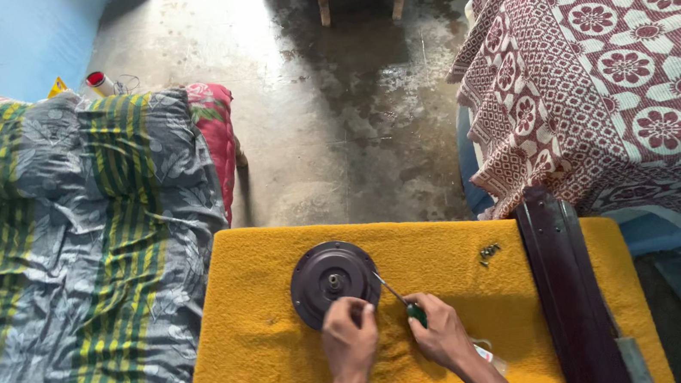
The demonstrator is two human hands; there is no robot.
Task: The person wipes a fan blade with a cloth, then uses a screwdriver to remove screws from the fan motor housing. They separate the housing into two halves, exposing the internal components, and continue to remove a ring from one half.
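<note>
My left hand (pixel 349 335) pressed down on the near rim of the motor (pixel 333 280), centred on the yellow towel (pixel 267 365). My right hand (pixel 440 333) gripped the screwdriver (pixel 397 297), tip at the motor's edge. Loose screws (pixel 488 252) lay well apart, right; unscrewing seemed underway, needing steady tip seating.

Light: soft, even daylight
Glare: wet sheen on floor (pixel 347 104), upper centre
Shadows: faint
Focus: sharp, edges slightly stretched
</note>
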